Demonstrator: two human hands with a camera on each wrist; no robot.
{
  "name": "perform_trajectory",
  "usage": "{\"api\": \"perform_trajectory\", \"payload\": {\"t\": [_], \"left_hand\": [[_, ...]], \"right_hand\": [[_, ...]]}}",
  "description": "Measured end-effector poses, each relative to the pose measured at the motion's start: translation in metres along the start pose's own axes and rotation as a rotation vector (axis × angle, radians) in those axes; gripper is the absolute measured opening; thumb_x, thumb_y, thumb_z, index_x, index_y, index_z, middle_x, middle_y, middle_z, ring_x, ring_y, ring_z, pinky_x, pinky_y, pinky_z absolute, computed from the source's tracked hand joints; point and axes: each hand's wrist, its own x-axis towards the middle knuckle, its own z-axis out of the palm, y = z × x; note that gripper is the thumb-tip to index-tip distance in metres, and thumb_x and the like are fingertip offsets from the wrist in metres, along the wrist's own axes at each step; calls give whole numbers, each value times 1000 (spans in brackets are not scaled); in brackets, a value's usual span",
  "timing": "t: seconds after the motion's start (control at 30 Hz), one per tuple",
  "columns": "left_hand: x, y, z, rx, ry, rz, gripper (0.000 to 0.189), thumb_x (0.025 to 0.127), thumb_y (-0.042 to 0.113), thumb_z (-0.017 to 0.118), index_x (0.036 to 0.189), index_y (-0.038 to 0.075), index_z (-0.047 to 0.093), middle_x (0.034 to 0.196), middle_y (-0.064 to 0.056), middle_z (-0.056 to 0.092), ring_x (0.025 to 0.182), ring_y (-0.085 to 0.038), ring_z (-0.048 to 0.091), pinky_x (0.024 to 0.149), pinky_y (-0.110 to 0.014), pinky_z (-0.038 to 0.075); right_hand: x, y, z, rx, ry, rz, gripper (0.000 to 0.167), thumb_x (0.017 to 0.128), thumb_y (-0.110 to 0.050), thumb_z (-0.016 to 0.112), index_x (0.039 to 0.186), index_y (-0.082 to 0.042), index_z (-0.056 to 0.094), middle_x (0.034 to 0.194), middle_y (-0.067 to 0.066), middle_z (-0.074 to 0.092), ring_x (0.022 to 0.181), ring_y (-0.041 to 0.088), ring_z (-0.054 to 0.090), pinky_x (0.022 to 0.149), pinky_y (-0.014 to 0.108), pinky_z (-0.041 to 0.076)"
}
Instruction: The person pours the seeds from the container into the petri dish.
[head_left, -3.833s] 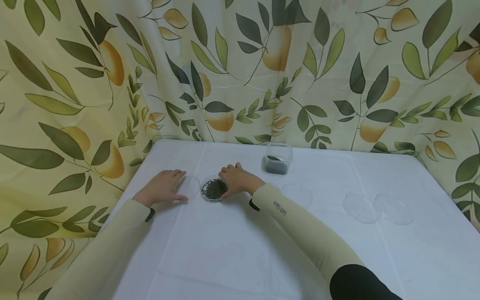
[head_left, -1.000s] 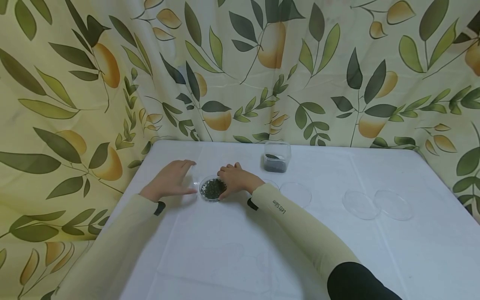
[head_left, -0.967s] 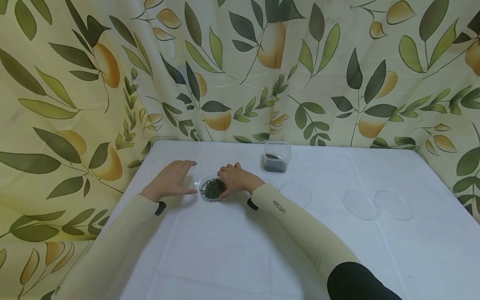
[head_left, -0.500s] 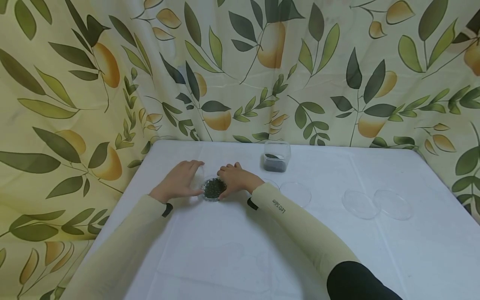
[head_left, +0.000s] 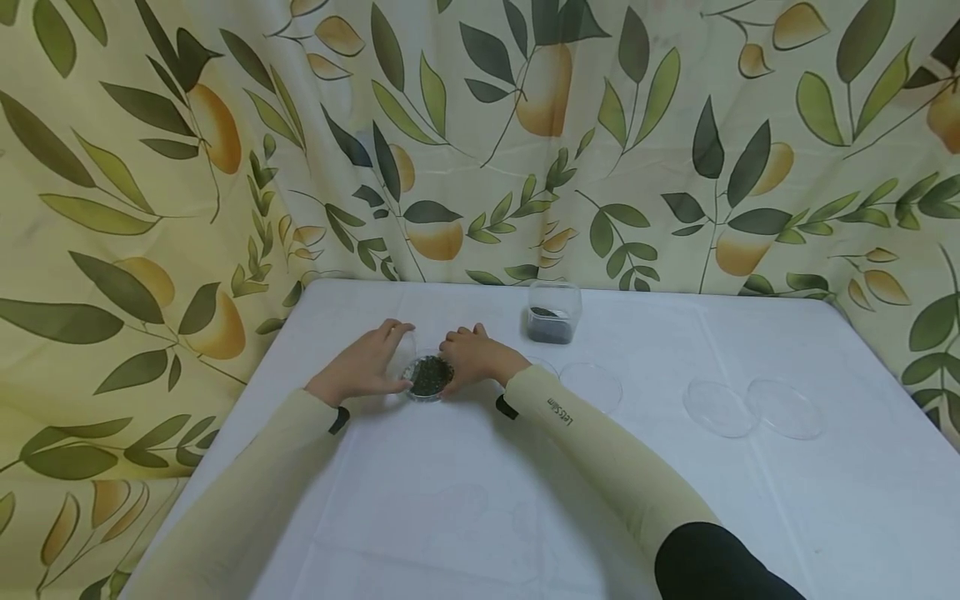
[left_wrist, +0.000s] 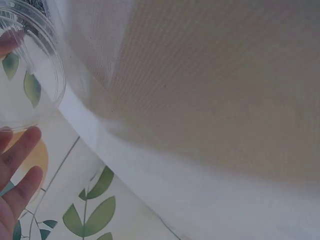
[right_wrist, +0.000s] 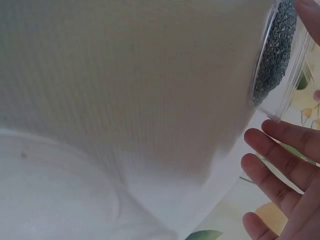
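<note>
In the head view, a clear round petri dish [head_left: 427, 398] holding dark green flakes [head_left: 431, 377] rests on the white table. My right hand [head_left: 483, 358] grips its right side; the right wrist view shows the thumb and fingertips at the dish's edge. My left hand [head_left: 367, 362] holds a clear round lid [left_wrist: 31, 65] between thumb and fingers. That lid stands tilted on the dish's left side, close against it. In the head view it is barely visible, being transparent and partly behind the left fingers. Whether lid and dish touch, I cannot tell.
Behind the right hand stands a clear square container [head_left: 566, 302] with dark contents. Clear round dish pieces lie to the right: one [head_left: 592, 388] beside the right forearm, partly overlapped by it, and two [head_left: 720, 408] farther right. A leaf-patterned curtain [head_left: 450, 125] hangs behind the table.
The lid, first lying flat left of the dish, has been lifted and tilted up by the left hand. It has moved right to the dish. The right hand has stayed almost in place.
</note>
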Motion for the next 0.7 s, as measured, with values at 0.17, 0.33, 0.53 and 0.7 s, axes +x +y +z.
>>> {"api": "perform_trajectory", "payload": {"t": [0.17,0.33,0.53,0.7], "left_hand": [[2,3,0,-20,-27,6,87,74,43,74,140,2,36,126,-20,45,98,-33,59,90,-45,50],[5,8,1,-4,-47,13,88,74,45,74,141,2,36,126,-19,46,98,-32,58,89,-45,49],[9,14,2,58,-76,17,87,75,49,71,141,3,38,124,-19,48,98,-30,58,89,-44,49],[13,18,3,120,-101,24,87,76,53,69,142,5,38,123,-17,49,99,-30,57,93,-45,46]], "right_hand": [[-1,0,-1,12,-2,15,74,72,-56,73,129,-12,56,126,4,56,114,21,49,93,42,34],[-4,0,-4,35,-3,35,66,75,-44,74,129,-12,56,127,6,56,115,23,48,93,44,34],[-5,1,-3,9,2,64,64,75,-48,73,126,-13,58,124,6,57,112,23,49,91,43,33],[-2,4,0,-11,4,91,65,74,-53,72,123,-12,60,122,6,58,108,23,49,89,42,33]]}}
